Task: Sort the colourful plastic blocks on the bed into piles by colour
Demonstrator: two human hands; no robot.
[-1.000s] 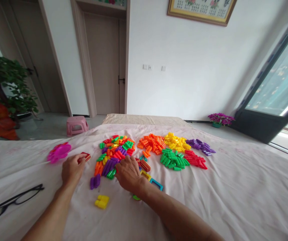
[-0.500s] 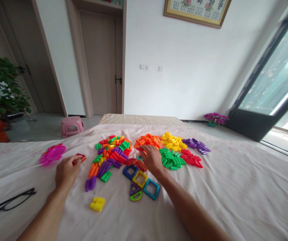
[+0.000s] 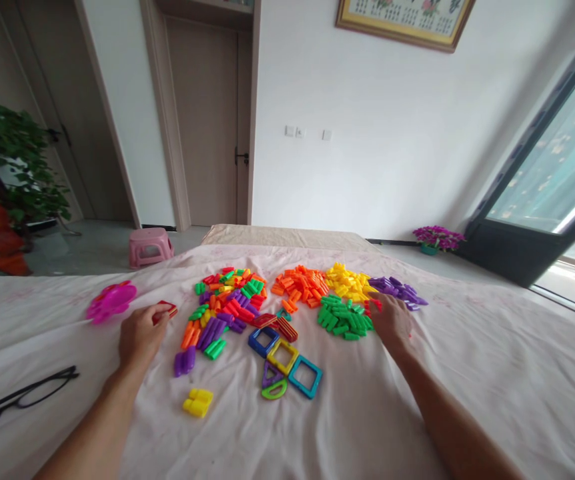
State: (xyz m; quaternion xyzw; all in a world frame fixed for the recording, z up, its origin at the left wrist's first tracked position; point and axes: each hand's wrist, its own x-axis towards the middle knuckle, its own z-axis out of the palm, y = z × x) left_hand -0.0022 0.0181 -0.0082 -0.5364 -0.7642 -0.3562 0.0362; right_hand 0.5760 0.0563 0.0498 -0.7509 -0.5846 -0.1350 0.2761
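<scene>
My left hand [image 3: 140, 333] is closed at the left, thumb and fingers pinching a small flat red piece with pale edges [image 3: 169, 308]. Over the pile of red plastic pieces at the right lies my right hand [image 3: 391, 321]. Its fingers reach forward and look apart, with some red pieces [image 3: 373, 304] showing by the fingertips; the hand covers most of that pile. Next to it are a green pile [image 3: 343, 316], a yellow pile [image 3: 348, 283] and a purple pile [image 3: 401, 291]. Further left are an orange pile [image 3: 301, 285] and a mixed-colour heap [image 3: 230, 303].
Blue, yellow and teal square frames [image 3: 305, 377], a purple triangle [image 3: 270, 375] and a green half-ring [image 3: 274, 389] lie centrally, near red striped pieces [image 3: 286, 328]. Yellow pieces [image 3: 198, 403], glasses [image 3: 22, 398] and a pink plastic dish [image 3: 112, 301] rest on the cloth [image 3: 362, 413].
My right hand has moved right, from the orange pile to the red pile, uncovering orange pieces. My left hand keeps its red piece. The view has shifted slightly.
</scene>
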